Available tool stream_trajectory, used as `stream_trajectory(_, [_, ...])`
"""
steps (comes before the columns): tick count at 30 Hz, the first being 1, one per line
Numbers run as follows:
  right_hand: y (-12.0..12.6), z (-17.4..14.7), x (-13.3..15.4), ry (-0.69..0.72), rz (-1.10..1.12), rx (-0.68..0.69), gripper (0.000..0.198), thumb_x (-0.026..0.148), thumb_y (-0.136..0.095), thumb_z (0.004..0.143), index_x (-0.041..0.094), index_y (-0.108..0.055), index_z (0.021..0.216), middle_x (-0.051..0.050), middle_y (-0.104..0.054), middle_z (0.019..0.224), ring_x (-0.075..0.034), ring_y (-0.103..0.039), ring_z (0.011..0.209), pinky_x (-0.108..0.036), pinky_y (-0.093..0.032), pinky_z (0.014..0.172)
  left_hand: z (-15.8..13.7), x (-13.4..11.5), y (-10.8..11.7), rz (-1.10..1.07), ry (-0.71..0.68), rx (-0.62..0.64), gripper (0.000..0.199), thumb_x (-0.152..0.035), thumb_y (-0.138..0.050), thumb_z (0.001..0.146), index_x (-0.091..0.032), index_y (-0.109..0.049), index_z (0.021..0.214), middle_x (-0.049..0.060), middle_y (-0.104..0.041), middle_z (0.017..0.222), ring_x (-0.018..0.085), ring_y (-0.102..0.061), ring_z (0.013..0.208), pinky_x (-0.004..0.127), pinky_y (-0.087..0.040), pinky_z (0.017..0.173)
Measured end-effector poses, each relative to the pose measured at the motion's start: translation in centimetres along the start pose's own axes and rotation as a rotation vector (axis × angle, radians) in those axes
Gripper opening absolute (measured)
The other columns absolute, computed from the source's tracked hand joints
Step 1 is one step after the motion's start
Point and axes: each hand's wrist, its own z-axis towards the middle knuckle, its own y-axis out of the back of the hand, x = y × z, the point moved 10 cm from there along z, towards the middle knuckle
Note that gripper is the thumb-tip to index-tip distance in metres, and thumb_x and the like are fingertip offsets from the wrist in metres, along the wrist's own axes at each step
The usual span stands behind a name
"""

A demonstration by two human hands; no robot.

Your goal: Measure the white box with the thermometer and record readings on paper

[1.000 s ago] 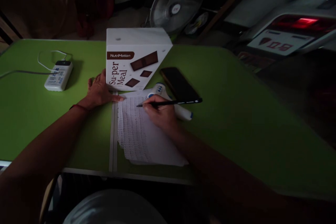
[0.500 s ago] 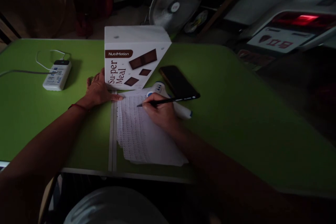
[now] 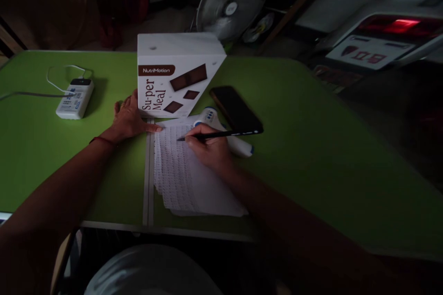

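In my right hand (image 3: 210,147) is a slim black pen (image 3: 238,133), its tip down on the top sheet of a stack of paper (image 3: 211,189). Rows of small handwriting cover the left part of that sheet. My left hand (image 3: 129,117) lies with fingers apart on the table beside the white NutriMotion box (image 3: 180,80), its thumb on the paper's upper left edge. Some left fingertips are hidden behind the box. Partly under the pen and right hand, a white and blue infrared thermometer (image 3: 238,145) lies on the table.
A dark phone (image 3: 237,108) lies right of the box on the green table (image 3: 328,161). A white power bank (image 3: 75,99) with cables sits at the left. Beyond the far edge stands a round fan (image 3: 233,4); a vehicle's red tail light (image 3: 404,25) shows at the right.
My right hand and the pen have shifted slightly left across the sheet, and the pen leans a little flatter. The left hand stays in place.
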Motion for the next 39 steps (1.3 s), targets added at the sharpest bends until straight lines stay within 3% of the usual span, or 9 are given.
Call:
stream_trajectory(6, [-0.1, 0.1, 0.4, 0.009, -0.008, 0.028, 0.011, 0.024, -0.069, 0.074, 0.027, -0.06, 0.069, 0.003, -0.057, 0.063, -0.017, -0.052, 0.062, -0.033, -0.052, 0.064, 0.2, 0.4, -0.3, -0.017, -0.003, -0.001, 0.136, -0.073, -0.103, 0.054, -0.016, -0.041, 0.162, 0.026, -0.06, 0.161, 0.052, -0.049, 0.157, 0.066, -0.018, 0.141])
stream_trajectory(11, [-0.1, 0.1, 0.3, -0.023, -0.028, 0.012, 0.013, 0.023, -0.069, 0.072, 0.027, -0.058, 0.066, 0.004, -0.055, 0.061, -0.017, -0.05, 0.061, -0.034, -0.051, 0.064, 0.6, 0.7, -0.4, -0.075, -0.071, -0.037, 0.135, -0.077, -0.102, 0.051, -0.025, -0.042, 0.161, 0.021, -0.061, 0.162, 0.055, -0.046, 0.158, 0.075, -0.018, 0.138])
stream_trajectory(26, [0.2, 0.2, 0.3, -0.026, -0.001, -0.025, 0.011, 0.025, -0.066, 0.073, 0.027, -0.057, 0.066, 0.003, -0.055, 0.061, -0.017, -0.05, 0.061, -0.033, -0.05, 0.063, 0.4, 0.5, -0.3, -0.061, -0.046, -0.017, 0.13, -0.069, -0.105, 0.056, -0.019, -0.045, 0.16, 0.024, -0.059, 0.163, 0.054, -0.049, 0.155, 0.071, -0.019, 0.139])
stream_trajectory(39, [0.6, 0.1, -0.3, -0.034, -0.036, -0.056, 0.016, 0.02, -0.067, 0.075, 0.027, -0.055, 0.067, 0.004, -0.055, 0.06, -0.018, -0.053, 0.061, -0.033, -0.048, 0.063, 0.7, 0.9, -0.5, -0.067, -0.076, -0.038, 0.127, -0.079, -0.102, 0.053, -0.025, -0.047, 0.155, 0.021, -0.059, 0.162, 0.054, -0.047, 0.157, 0.075, -0.019, 0.138])
